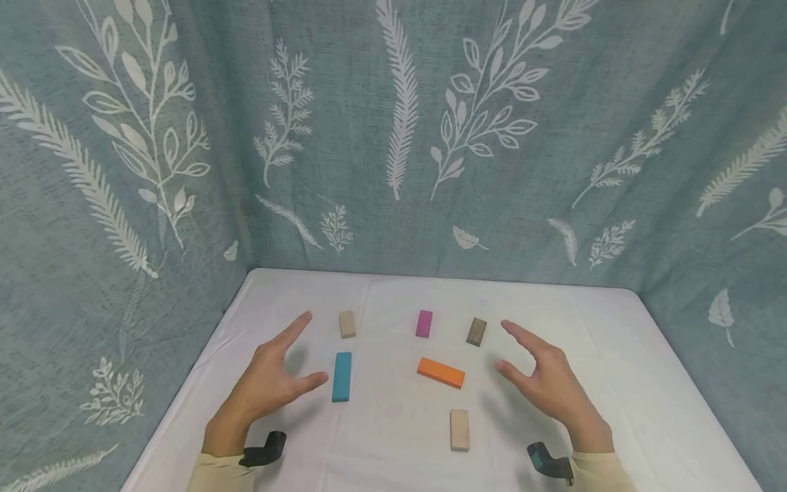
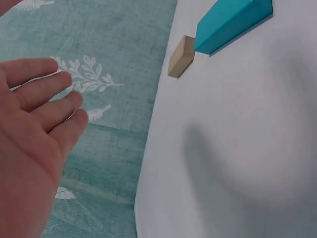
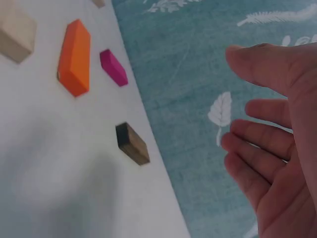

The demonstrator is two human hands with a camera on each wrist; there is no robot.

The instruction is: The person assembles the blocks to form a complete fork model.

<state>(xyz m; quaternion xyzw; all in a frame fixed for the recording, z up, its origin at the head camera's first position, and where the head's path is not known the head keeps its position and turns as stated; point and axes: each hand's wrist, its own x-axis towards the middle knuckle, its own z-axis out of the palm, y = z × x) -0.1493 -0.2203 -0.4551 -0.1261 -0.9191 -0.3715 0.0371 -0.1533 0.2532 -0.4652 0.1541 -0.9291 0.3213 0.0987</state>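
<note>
My left hand point(image 1: 270, 383) hovers over the left side of the table, fingers apart and nothing in them. Its thumb tip comes close to a long blue block point(image 1: 341, 377) in the head view. Beyond that lies a small pale wooden block point(image 1: 347, 324). On the right, my right hand point(image 1: 550, 379) is likewise raised with fingers spread and holds nothing. The dark brown block point(image 1: 476, 332) is nearest to its fingertips. Between the hands lie an orange block point(image 1: 440, 373), a magenta block point(image 1: 424, 324) and, nearer to me, another pale wooden block point(image 1: 460, 430).
All the blocks lie flat and apart on a white-covered table point(image 1: 381, 451). Blue-green curtains point(image 1: 344, 137) with white leaf prints hang behind the table and along both sides. A small black wrist device point(image 1: 264, 449) sits at the left cuff, another point(image 1: 549, 462) at the right.
</note>
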